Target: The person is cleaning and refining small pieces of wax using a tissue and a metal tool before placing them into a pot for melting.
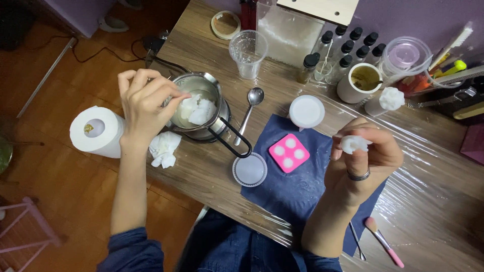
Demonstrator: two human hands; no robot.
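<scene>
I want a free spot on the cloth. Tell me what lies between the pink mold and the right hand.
Head view: only bare dark blue cloth lies between the pink mold and the right hand, which holds a small white piece.

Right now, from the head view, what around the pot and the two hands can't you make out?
- Metal pot: the left hand covers part of its inside, so the fingertips' contact with the white lumps is hidden.
- White piece in the right hand: fingers wrap it, so its shape is unclear.
- Dark-capped bottles: contents too small to tell.
- Pink brush: tip near the frame's bottom edge.
</scene>
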